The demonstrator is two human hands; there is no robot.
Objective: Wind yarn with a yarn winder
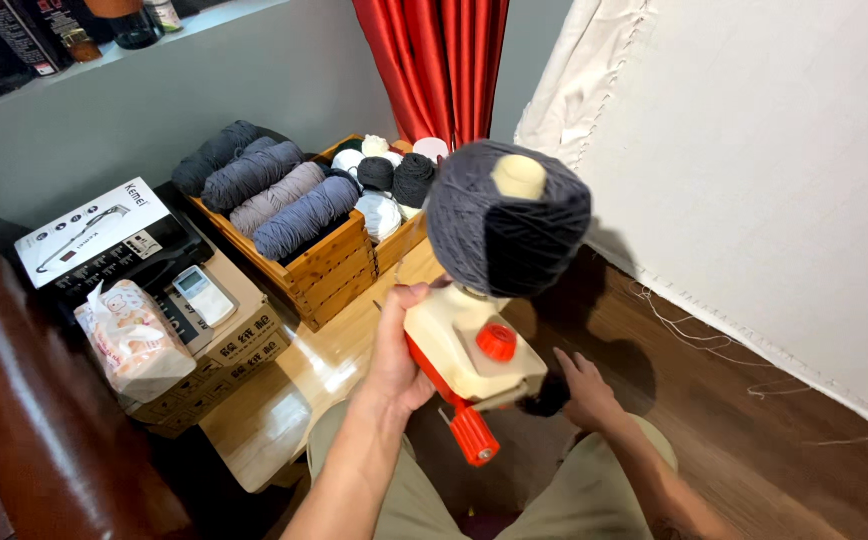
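Wooden floor, low table [284, 400], crate [329, 265] of yarn skeins far left. Left hand [399, 345] wraps tight round the cream-and-orange winder [469, 350] — held up mid-scene, fat grey yarn ball [507, 218] on top. Right hand [584, 390] sits just beneath, fingers curled on a dark clump [546, 398].

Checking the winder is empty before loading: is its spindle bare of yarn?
No, a large ball of dark grey yarn sits wound on the yarn winder.
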